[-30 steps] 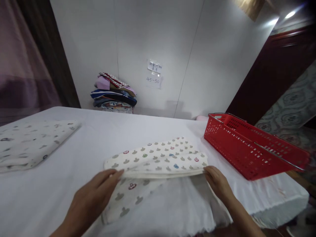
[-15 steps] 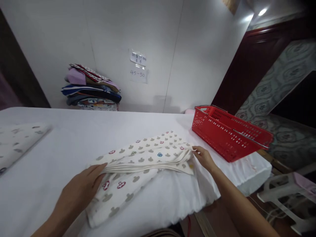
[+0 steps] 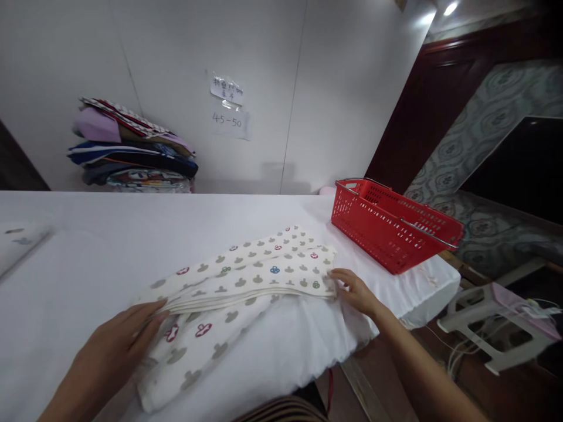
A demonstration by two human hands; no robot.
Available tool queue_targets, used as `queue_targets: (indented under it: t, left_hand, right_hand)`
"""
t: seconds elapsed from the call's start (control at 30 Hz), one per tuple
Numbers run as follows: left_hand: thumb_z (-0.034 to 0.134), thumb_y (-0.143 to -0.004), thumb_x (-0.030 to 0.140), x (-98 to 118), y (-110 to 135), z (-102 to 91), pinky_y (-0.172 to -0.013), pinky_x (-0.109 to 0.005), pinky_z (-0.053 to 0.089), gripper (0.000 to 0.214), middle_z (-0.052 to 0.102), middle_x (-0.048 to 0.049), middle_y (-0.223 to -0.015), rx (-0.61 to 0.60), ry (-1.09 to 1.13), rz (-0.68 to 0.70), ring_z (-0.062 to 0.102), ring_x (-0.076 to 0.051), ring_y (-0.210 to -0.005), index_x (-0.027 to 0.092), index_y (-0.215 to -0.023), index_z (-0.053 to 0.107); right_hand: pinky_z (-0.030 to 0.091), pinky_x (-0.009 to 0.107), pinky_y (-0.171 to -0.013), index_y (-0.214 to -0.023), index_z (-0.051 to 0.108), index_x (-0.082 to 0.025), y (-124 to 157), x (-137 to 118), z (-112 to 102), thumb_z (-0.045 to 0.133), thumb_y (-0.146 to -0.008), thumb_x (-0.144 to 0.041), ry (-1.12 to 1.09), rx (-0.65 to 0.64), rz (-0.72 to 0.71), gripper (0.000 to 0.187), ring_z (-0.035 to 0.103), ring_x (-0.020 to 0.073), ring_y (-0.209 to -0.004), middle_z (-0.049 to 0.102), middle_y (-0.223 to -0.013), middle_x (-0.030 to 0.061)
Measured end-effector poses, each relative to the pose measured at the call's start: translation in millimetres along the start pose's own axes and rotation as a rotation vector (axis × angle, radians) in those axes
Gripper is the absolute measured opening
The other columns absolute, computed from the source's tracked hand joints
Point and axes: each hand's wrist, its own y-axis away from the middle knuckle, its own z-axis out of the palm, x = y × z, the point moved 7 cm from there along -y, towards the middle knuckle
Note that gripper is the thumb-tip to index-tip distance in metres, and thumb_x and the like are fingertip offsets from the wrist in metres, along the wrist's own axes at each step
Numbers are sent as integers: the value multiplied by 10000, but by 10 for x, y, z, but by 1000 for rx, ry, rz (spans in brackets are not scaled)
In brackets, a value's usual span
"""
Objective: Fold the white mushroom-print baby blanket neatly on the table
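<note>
- Red basket [image 3: 387, 225], qty 1: on R part of table, w/ wire handles; ref. pt. for all locations below.
- White-covered table [image 3: 176, 223], qty 1: under basket, extending well to its L.
- Printed cloth [image 3: 264, 271], qty 1: on table, L of basket and nearer the person, apart from it. White w/ grey motifs plus a few red, blue & green. Part folded; several layered edges show along near side, lower flap spread toward the person. Exact layer count can't be told.
- Second cloth [image 3: 20, 246], qty 1: far L of basket, cut off by view edge.
- Fabric pile [image 3: 136, 146], qty 1 stack: L of basket, beyond table's far edge, against wall [image 3: 259, 47]; no. of pcs. can't be told.
- Paper notes, qty 2: on wall, L of & above basket; upper note [image 3: 226, 89] handwritten, lower note [image 3: 231, 124] reads "45-50".
- Stool [image 3: 510, 299], qty 1: R of & below basket, pink top.
- L hand [image 3: 109, 340]: thumb & fingers nearly together, pinching L end of printed cloth's layered edge.
- R hand [image 3: 358, 293]: below/L of basket; fingers loosely bent, slightly parted, tips touching R end of same cloth. Whether thumb grips it: can't tell.
</note>
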Motion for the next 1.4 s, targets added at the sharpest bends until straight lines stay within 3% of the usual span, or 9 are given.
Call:
queue_targets:
  t: [0.17, 0.4, 0.77, 0.9, 1.03, 1.13, 1.2, 1.3, 1.4]
  left_hand:
    - [342, -821, 492, 7, -25, 18, -913, -335, 451, 446, 641, -29, -1110, -40, 11, -18, 589, -204, -1016, 209, -1032, 614]
    - [346, -834, 475, 94, -10, -37, -905, -322, 452, 406, 641, 9, -1104, -79, 2, -36, 587, -192, -1018, 237, -1033, 609]
    - [378, -822, 500, 94, -5, 22, -920, -306, 438, 409, 633, 23, -1127, -112, 6, -64, 572, -192, -1047, 252, -1052, 606]
    - [377, -823, 501, 136, -5, -11, -914, -304, 442, 404, 638, 28, -1114, -120, 8, -60, 574, -189, -1041, 258, -1044, 613]
    - [368, -830, 508, 143, -1, -18, -902, -311, 451, 413, 638, 26, -1115, -119, -18, -63, 579, -192, -1032, 262, -1056, 610]
    - [382, -819, 511, 176, -26, 1, -902, -324, 452, 424, 647, 14, -1095, -110, -31, -6, 583, -204, -1024, 246, -1052, 616]
    - [400, -811, 514, 208, -47, -3, -895, -323, 458, 423, 654, 9, -1079, -84, -23, 37, 588, -206, -1010, 239, -1043, 623]
    - [425, -799, 528, 263, -65, -50, -850, -300, 481, 417, 669, 1, -1039, -20, 3, 77, 610, -200, -961, 239, -1010, 638]
    - [442, -788, 541, 346, -63, -121, -796, -271, 499, 415, 678, -14, -1010, 39, 24, 84, 625, -193, -923, 237, -978, 651]
  right_hand:
    - [382, 414, -980, -1053, 664, -251, 94, 31, 120, 518, -685, -79, 134, -61, -31, 432, 459, 240, -1159, 512, -1262, 72]
    - [449, 361, -898, -1012, 675, -234, -11, 153, 133, 497, -769, -187, -231, -91, 68, 305, 519, 213, -1106, 523, -1248, 76]
    - [447, 373, -881, -906, 718, -211, -142, 182, 245, 539, -672, -177, -284, -142, 127, 297, 547, 241, -1071, 558, -1220, 92]
    - [485, 307, -717, -965, 698, -209, -226, 143, 144, 555, -697, -257, -394, -187, 162, 308, 596, 201, -911, 622, -1107, 64]
    - [380, 215, -475, -1058, 653, -177, -276, 92, 18, 517, -759, -332, -446, -243, 258, 364, 567, 136, -636, 659, -739, 21]
    - [314, 204, -424, -1006, 646, -156, -336, 28, -119, 517, -789, -384, -506, -149, 292, 340, 494, 101, -484, 593, -553, -10]
    - [336, 208, -434, -937, 631, -164, -389, -27, -224, 527, -798, -415, -590, -34, 286, 305, 499, 101, -478, 596, -558, -6]
    - [462, 254, -601, -876, 614, -187, -469, -176, -408, 562, -797, -415, -766, 173, 193, 247, 603, 149, -717, 661, -796, 42]
    - [475, 320, -796, -939, 628, -215, -520, -429, -570, 569, -817, -373, -854, 303, 62, 208, 595, 171, -899, 647, -996, 52]
